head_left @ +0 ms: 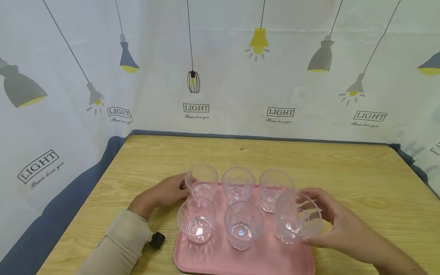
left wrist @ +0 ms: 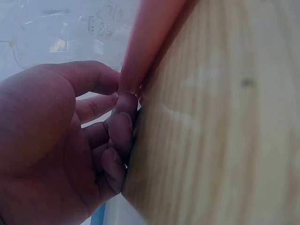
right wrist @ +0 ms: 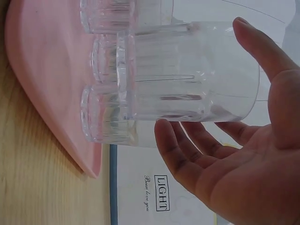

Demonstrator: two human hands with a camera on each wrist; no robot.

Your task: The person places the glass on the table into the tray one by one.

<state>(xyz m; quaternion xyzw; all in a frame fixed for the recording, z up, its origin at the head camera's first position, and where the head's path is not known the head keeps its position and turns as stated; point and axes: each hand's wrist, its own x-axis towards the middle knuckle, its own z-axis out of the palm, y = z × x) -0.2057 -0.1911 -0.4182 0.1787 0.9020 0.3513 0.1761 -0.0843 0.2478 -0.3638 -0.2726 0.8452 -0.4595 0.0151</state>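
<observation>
My right hand (head_left: 331, 223) grips a clear, faceted plastic cup (head_left: 288, 229) at the front right of the pink tray (head_left: 247, 263). In the right wrist view, thumb and fingers lie on opposite sides of this cup (right wrist: 187, 79), and its base shows above the tray surface. Pinched between my left thumb and fingers is the tray's raised edge (left wrist: 150, 42), on its left side; the left hand (head_left: 168, 191) is partly behind a back-left cup (head_left: 203, 187). Other clear cups stand upright in two rows: back middle (head_left: 238, 187), back right (head_left: 271, 196), front left (head_left: 197, 217), front middle (head_left: 243, 229).
The tray lies on a wood-grain table (head_left: 165, 152). A white curtain (head_left: 233, 91) printed with lamps and lettering hangs behind and beside it, with a dark blue border along the table's edge. A black object (head_left: 157, 240) sits by the left sleeve (head_left: 120, 240).
</observation>
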